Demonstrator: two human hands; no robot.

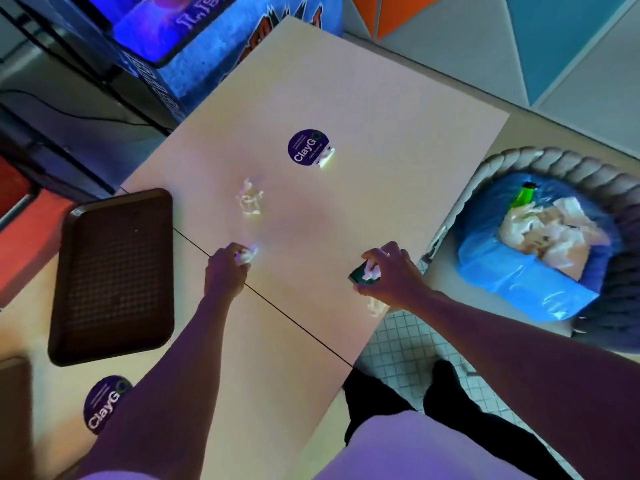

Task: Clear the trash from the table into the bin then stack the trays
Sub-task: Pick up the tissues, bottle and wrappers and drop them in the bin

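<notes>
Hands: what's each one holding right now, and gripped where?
Left hand: a crumpled tissue, pinched at its near end by the fingertips. Right hand: a small dark green object plus white crumpled paper, bunched under the fingers.

The table (311, 98) top is smooth and matt. The brown tray (114, 275) looks plastic, grid-textured. The bin's blue liner (519, 282) is glossy plastic.
</notes>
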